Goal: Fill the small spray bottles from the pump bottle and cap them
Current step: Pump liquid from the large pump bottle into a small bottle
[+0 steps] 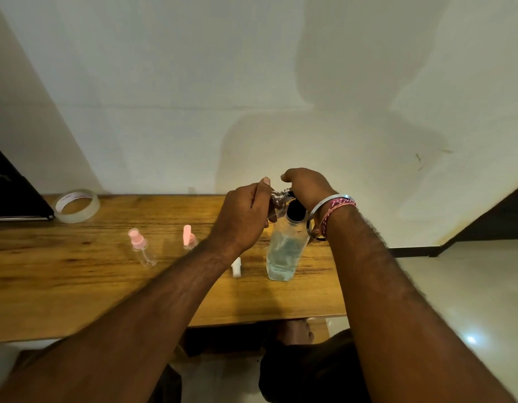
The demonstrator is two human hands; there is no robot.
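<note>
A clear pump bottle [285, 251] with pale bluish liquid and a black pump head stands on the wooden table [77, 286]. My right hand [308, 189] rests curled over the pump head from above. My left hand [244, 216] grips a small clear spray bottle [276, 203], tilted with its mouth at the pump's nozzle; most of it is hidden by my fingers. To the left stand a capped small spray bottle [141, 248] with a pink sprayer and another pink-topped one [189, 238], partly behind my left forearm. A small white cap [236, 267] lies near the pump bottle.
A roll of clear tape [77, 205] sits at the back left of the table, beside a dark flat object [16, 196]. A white wall runs just behind the table. The table's right end lies just past the pump bottle, with pale floor beyond.
</note>
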